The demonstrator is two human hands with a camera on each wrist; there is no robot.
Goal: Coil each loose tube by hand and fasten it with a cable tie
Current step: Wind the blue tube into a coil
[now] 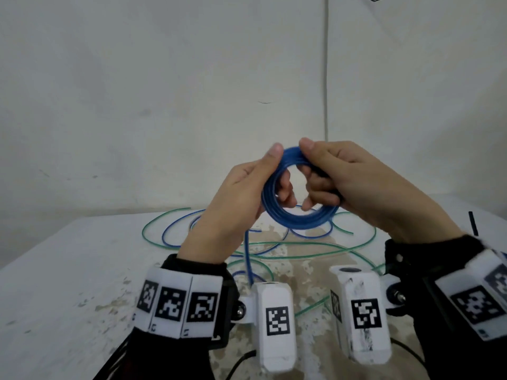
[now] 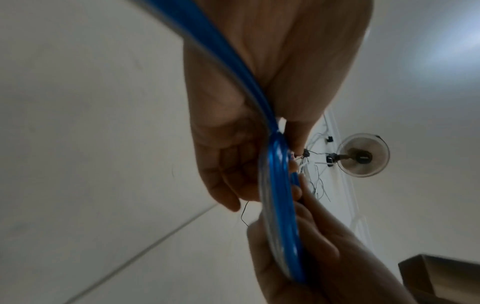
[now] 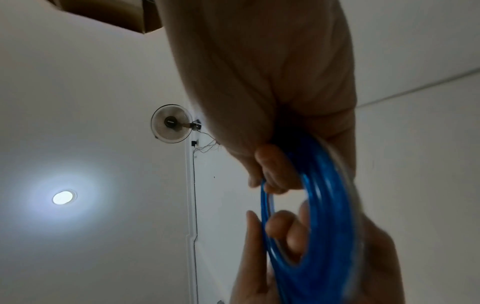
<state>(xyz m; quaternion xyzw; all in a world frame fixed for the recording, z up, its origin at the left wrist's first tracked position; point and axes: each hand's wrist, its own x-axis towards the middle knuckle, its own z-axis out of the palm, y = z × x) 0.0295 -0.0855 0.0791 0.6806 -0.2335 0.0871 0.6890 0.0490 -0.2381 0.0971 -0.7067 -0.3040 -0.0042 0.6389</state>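
Note:
A blue tube wound into a coil (image 1: pixel 295 219) is held up above the table between both hands. My left hand (image 1: pixel 255 185) grips its left side, thumb on the top and fingers curled through the ring. My right hand (image 1: pixel 326 174) pinches the top right of the coil, fingers curled inside. A loose tail of the blue tube (image 1: pixel 248 259) hangs down toward my left wrist. In the left wrist view the coil (image 2: pixel 279 205) runs edge-on between both hands. The right wrist view shows the coil (image 3: pixel 314 226) with fingers hooked through it. No cable tie shows.
Loose green tubes (image 1: pixel 310 244) and more blue tube (image 1: pixel 175 229) lie tangled on the worn white table (image 1: pixel 68 270) under my hands. A white wall stands close behind. A small black item (image 1: pixel 473 223) lies at the table's right edge.

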